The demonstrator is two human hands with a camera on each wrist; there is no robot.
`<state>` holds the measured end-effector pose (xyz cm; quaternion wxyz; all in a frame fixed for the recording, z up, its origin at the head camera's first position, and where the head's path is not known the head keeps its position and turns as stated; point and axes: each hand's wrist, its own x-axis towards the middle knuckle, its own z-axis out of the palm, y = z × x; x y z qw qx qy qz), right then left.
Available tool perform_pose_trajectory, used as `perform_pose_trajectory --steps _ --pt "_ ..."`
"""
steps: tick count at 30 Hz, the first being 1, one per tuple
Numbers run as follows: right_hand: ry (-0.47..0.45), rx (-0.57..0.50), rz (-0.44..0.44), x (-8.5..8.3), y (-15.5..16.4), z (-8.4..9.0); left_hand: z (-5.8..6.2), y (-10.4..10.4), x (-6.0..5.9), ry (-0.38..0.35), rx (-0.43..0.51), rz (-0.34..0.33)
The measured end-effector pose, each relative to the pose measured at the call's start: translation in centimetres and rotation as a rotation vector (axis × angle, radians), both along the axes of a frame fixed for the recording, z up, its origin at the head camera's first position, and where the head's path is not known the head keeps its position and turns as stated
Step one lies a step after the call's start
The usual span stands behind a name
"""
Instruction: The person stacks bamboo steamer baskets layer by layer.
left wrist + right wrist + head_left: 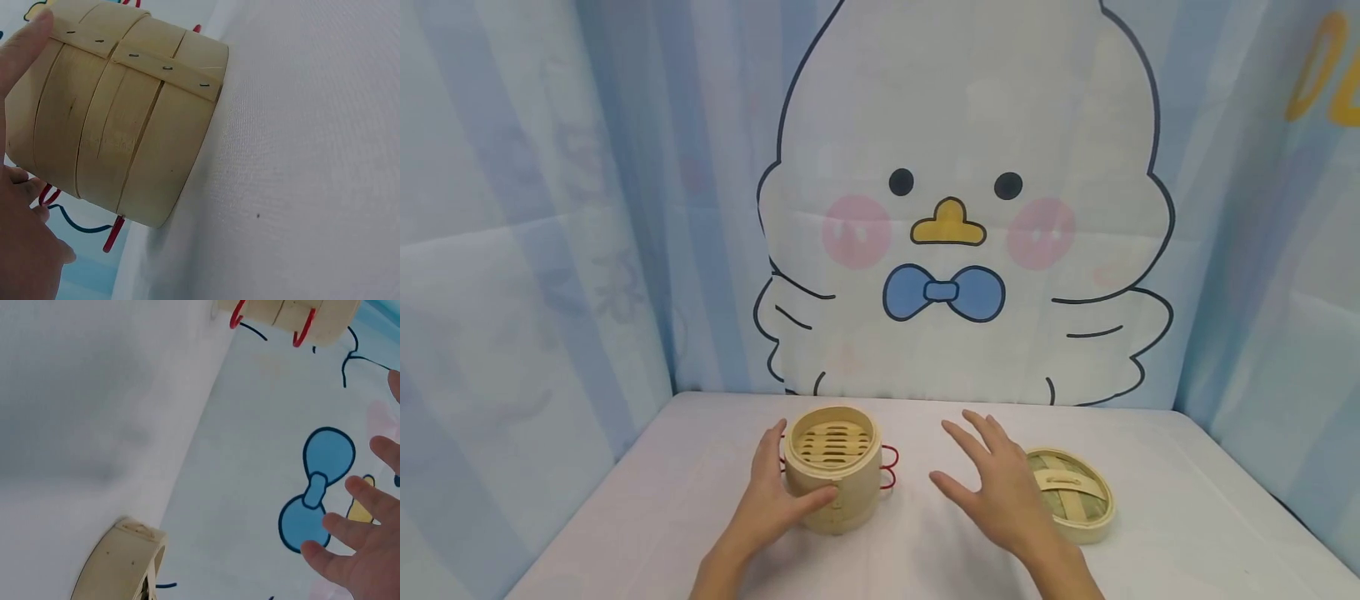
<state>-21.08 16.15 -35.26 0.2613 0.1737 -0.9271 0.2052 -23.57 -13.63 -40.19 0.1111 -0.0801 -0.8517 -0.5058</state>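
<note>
A stacked bamboo steamer (835,492) stands upright on the white table, its slatted top showing and red loop handles on its sides. My left hand (771,500) holds it from the left, the thumb across the front and the fingers around the far side. In the left wrist view, the steamer's stapled seam (165,67) faces the camera, with the thumb near its upper rim. My right hand (1000,492) is raised with spread fingers and nothing in them, between the steamer and a round woven bamboo lid (1078,492). The lid lies on the table, partly hidden behind that hand.
The white tabletop (917,558) runs back to a fabric backdrop (962,350) printed with a white bird in a blue bow tie. Blue and white striped curtains (520,275) rise along the sides.
</note>
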Motion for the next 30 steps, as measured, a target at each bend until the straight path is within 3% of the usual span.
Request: perform_pose_trajectory --steps 17,30 --pt "-0.023 -0.008 -0.099 -0.6 5.5 0.0 0.1 0.1 0.1 0.041 0.01 -0.011" --pt "-0.085 0.003 -0.161 -1.3 9.9 -1.7 0.0 0.2 0.0 0.031 0.014 -0.007"
